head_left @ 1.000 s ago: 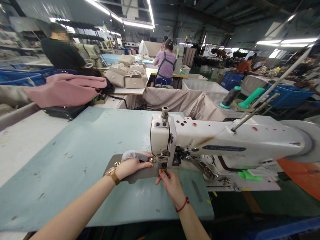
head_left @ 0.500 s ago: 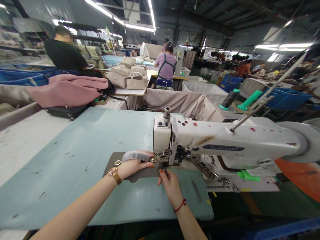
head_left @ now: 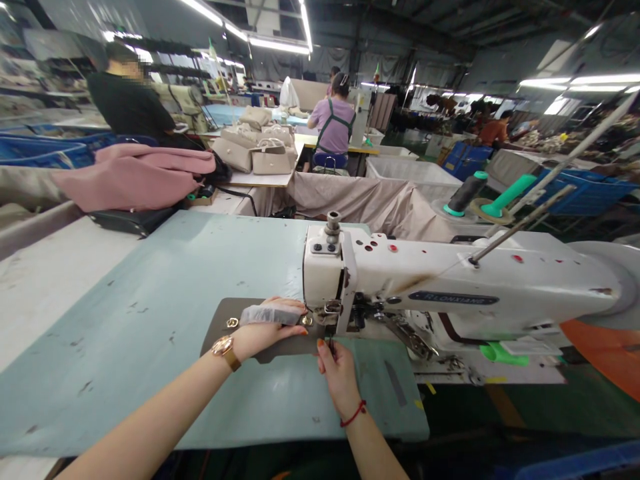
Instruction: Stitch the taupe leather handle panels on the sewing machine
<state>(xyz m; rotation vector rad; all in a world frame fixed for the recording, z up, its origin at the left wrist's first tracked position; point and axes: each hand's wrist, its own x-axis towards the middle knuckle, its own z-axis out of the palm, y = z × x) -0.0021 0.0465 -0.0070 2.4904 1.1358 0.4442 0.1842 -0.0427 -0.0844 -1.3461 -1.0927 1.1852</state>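
Note:
A dark taupe leather panel [head_left: 260, 343] lies on the pale green table top [head_left: 125, 347], its edge under the presser foot [head_left: 331, 313] of a white industrial sewing machine [head_left: 450, 287]. Small brass fittings [head_left: 232, 323] sit on the panel. My left hand [head_left: 265, 327], wrapped in white gauze and wearing a gold wristwatch, presses flat on the panel beside the foot. My right hand [head_left: 337, 373] pinches the panel's edge just below the needle area. The stitching point is hidden by the fingers and machine parts.
A thread cone [head_left: 466, 193] and a green holder stand behind the machine. Beyond are pink fabric [head_left: 135, 180], beige handbags [head_left: 255, 150] on a table, and white bins [head_left: 413, 172]. A person in black [head_left: 127, 107] and a person in a lilac top [head_left: 334, 123] work nearby.
The panel and my left hand sit slightly further left, and the view has shifted a little. Both hands stay on the panel.

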